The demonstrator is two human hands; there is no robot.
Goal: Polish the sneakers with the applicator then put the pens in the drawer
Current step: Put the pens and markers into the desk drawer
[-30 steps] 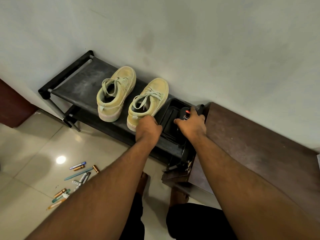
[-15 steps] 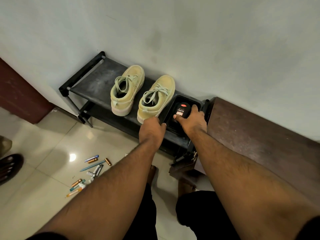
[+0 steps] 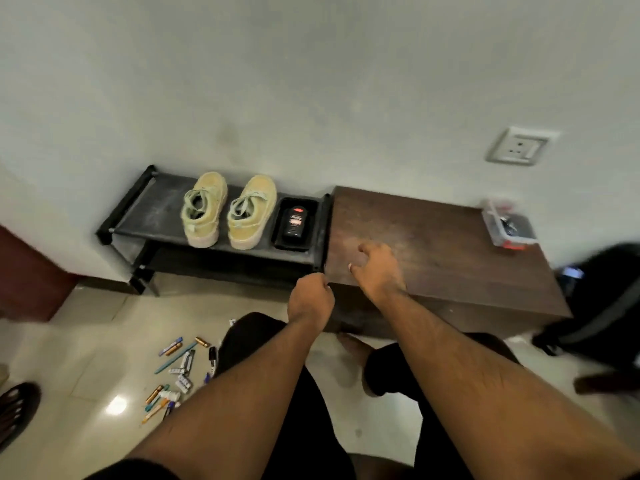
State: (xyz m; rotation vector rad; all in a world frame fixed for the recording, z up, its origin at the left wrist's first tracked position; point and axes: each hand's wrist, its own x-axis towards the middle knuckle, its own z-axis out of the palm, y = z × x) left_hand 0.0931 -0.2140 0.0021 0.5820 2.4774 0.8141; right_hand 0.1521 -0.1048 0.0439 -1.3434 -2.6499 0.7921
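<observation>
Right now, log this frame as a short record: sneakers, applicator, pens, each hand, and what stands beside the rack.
sneakers: pair, side by side on the top shelf of the black rack
applicator: black bottle lying in a black tray, right of the sneakers
pens: scattered on the floor tiles
left hand: fingers curled, by the rack's front right corner, nothing visibly held
right hand: fingers relaxed, over the brown cabinet
beside rack: brown cabinet, clear box on top

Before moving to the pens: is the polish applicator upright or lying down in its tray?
Lying down. The applicator lies flat, label up, inside the black tray on the shoe rack.
</observation>
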